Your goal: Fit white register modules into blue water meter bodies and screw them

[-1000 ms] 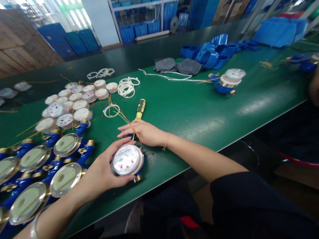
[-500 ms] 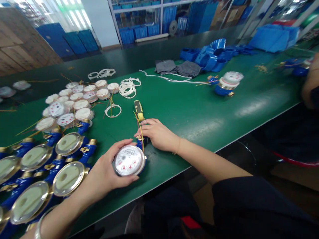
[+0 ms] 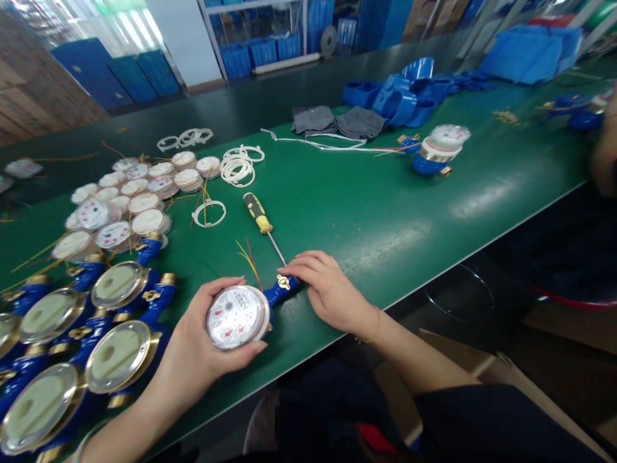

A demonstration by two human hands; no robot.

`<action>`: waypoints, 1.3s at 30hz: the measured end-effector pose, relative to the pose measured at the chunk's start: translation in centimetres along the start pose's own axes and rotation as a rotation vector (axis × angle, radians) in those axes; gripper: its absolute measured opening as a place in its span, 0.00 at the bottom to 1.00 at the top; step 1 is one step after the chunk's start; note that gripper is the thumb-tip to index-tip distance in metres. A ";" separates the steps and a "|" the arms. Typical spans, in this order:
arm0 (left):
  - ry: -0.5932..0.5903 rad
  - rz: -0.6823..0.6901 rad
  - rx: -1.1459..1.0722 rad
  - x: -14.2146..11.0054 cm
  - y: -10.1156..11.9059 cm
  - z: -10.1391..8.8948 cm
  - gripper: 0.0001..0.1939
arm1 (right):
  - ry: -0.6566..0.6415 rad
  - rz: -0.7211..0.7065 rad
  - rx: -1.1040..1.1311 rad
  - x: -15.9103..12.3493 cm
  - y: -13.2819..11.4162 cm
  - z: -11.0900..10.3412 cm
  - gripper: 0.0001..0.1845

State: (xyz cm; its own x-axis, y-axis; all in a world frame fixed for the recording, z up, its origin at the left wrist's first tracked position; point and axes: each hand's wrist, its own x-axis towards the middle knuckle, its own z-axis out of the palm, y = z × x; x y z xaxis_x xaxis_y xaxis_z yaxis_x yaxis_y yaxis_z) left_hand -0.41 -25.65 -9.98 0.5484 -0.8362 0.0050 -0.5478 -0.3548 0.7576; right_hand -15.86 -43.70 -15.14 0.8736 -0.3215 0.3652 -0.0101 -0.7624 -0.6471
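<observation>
head view: a smooth green mat [image 3: 366, 212] with a faint sheen covers the bench. near its front edge the left hand [image 3: 202, 350] curls around the round rim of a water meter [image 3: 241, 315], thumb on top and fingers underneath, gripping its white dial face under a clear glossy dome; red pointers show on the dial. the meter's body is blue painted metal, with a brass-coloured fitting on the neck that sticks out toward the right. the right hand [image 3: 330, 289] lies over that neck, fingers bent down onto it, touching rather than clasping; whether it pinches anything i cannot tell. thin yellow and red wires [image 3: 248, 256] rise from just behind the meter. just beyond the right hand lies a screwdriver [image 3: 263, 222], with a ribbed black-and-yellow handle and a slim steel shaft pointing at the fingers. to the left stand rows of blue meter bodies [image 3: 116, 350] capped with flat, dull metal discs in brassy rings. behind them sits a cluster of loose white dial inserts [image 3: 120, 206], then thin white plastic rings [image 3: 238, 167]. farther right are another meter [image 3: 436, 149], folded grey cloths [image 3: 337, 121] and shiny blue plastic covers [image 3: 400, 99].
</observation>
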 end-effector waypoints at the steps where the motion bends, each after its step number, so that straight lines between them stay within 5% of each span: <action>1: 0.009 0.000 0.009 0.0 0.1 0.1 0.36 | 0.006 0.002 0.012 0.0 0.0 0.1 0.29; 27: 0.224 -0.139 -0.035 -1.2 0.5 2.4 0.35 | -0.008 0.030 0.039 -0.1 0.1 0.0 0.28; 39: 0.219 -0.137 -0.022 -1.2 0.0 2.5 0.33 | 0.012 0.037 0.046 0.0 0.0 0.1 0.28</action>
State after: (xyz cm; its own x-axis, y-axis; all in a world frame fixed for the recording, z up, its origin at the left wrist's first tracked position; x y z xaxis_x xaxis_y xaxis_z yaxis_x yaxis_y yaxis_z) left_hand -2.68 -25.75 -11.61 0.7416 -0.6696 0.0406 -0.4461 -0.4472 0.7753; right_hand -15.78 -43.61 -15.23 0.8670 -0.3561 0.3484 -0.0200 -0.7236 -0.6899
